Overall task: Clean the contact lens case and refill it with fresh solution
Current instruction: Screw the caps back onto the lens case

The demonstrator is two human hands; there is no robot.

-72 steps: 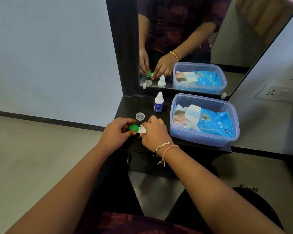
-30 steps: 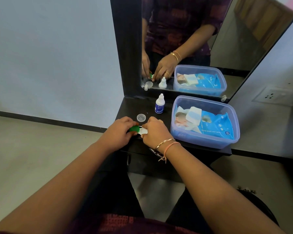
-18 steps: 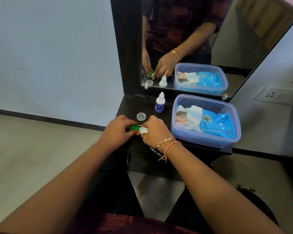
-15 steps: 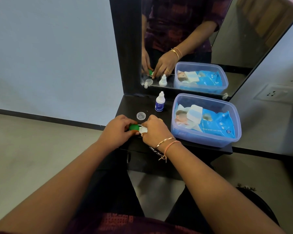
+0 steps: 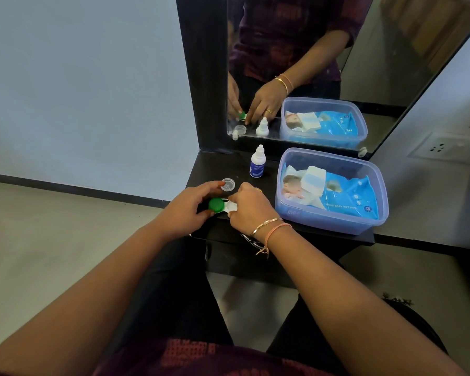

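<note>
Fingers of left hand (image 5: 186,211) closed on green cap (image 5: 215,205), right hand (image 5: 248,206) pinching contact lens case (image 5: 229,206) at worktop (image 5: 296,234) edge; grip unchanged, cap still seated; clear cap (image 5: 227,184) already off.

Both hands meet at the front edge of the dark bench (image 5: 296,234). The left hand (image 5: 186,211) grips the green cap (image 5: 215,205) of the contact lens case (image 5: 223,207), while the right hand (image 5: 251,208) covers the case's white end. A loose clear cap (image 5: 227,184) lies just behind them. A small solution bottle (image 5: 257,165) stands upright near the mirror (image 5: 337,63). To the right sits a clear plastic tub (image 5: 334,223) holding a blue pack of wet wipes (image 5: 345,196).
</note>
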